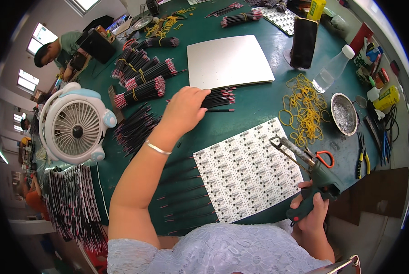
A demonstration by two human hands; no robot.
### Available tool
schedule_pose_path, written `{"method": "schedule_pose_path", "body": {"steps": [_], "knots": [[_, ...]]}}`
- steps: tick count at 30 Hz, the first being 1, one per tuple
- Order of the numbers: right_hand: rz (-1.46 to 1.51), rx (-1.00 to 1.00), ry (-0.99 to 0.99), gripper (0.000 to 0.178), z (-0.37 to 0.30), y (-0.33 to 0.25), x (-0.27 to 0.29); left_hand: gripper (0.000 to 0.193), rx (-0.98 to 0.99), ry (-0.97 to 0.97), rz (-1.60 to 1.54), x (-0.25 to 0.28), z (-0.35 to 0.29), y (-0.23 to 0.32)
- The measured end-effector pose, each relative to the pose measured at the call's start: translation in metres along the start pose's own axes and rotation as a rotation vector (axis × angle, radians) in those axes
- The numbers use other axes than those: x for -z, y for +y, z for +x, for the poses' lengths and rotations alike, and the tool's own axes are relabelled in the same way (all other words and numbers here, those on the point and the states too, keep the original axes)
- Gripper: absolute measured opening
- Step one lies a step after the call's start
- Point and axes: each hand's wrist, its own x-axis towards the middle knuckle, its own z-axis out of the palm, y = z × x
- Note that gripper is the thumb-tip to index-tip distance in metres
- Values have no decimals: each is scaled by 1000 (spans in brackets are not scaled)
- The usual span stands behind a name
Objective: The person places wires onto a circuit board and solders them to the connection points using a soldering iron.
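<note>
"What's nearest us, along the near edge of the tabletop (264, 104)?"

"A lacy top, hiding much of that edge. Toward the near right corner, the right hand (312, 214) is wrapped round the grip of a green gun-shaped tool (325, 182). I can't make out its trigger finger."

"And beneath the tool?"

"A white panel of circuit boards (241, 176), close to the near edge. The tool's metal nose hangs over its right side; touching or not, I can't tell. Thin black wires (186, 189) stick out from its left side, hard to count against the dark green."

"Those orange scissors (332, 158)?"

"Only a handle shows; the tool covers part of them. Pliers (360, 160) lie by the right edge, and a fan (76, 132) stands at the left."

"The other of the two hands?"

"The left hand (185, 108), mid-tabletop, fingers bent over a pile of pink-tipped wires (222, 98). It hides the pile's left end, so I can't say if it's pinching one."

"Farther off?"

"Yellow rubber bands (302, 112) inward from the right edge, then a blank white sheet (229, 59) whose near edge meets the pile. Past the far left corner, another person (63, 52) bends over something too small to make out."
</note>
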Motion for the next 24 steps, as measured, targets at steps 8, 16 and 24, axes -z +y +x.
{"method": "schedule_pose_path", "body": {"steps": [8,16,24], "knots": [[53,23,83,51,11,0,0,32,-6,-22,173,-35,21,7],[0,21,9,49,11,-2,-10,23,-112,331,15,-21,15,-1],[22,9,-4,47,5,-4,-12,19,63,740,-934,27,-17,16]]}}
